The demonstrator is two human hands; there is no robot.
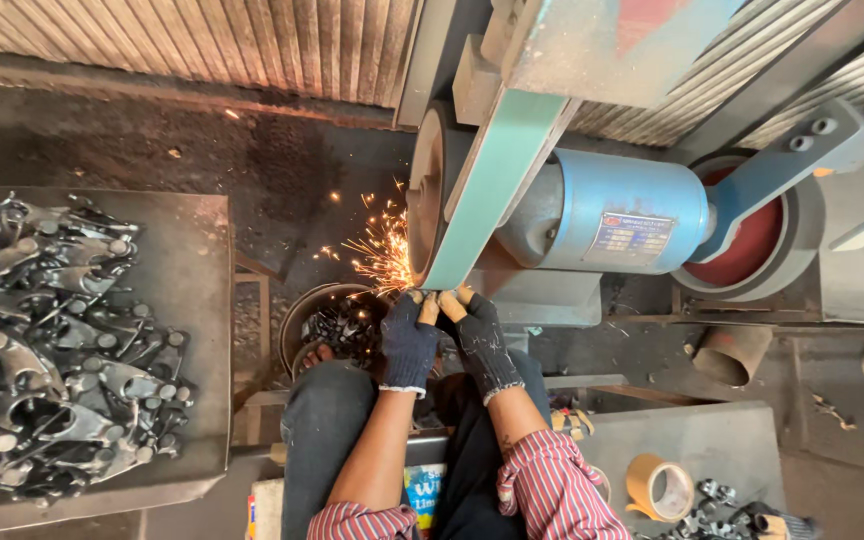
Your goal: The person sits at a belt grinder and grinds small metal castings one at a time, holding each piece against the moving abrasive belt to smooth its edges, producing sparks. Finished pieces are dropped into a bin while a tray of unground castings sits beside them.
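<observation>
While sparks point(380, 252) fly, two gloved hands point(444, 335) meet one belt point(487, 185).

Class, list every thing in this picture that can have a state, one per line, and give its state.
Sanding belt: taut on its wheel, sparks flying at the contact point.
Left hand: gloved, pressed up to the belt.
Right hand: gloved, pressed up to the belt.
Metal tray: heaped with grey metal parts.
Round bucket: holds dark parts.
Tape roll: lying flat.
</observation>
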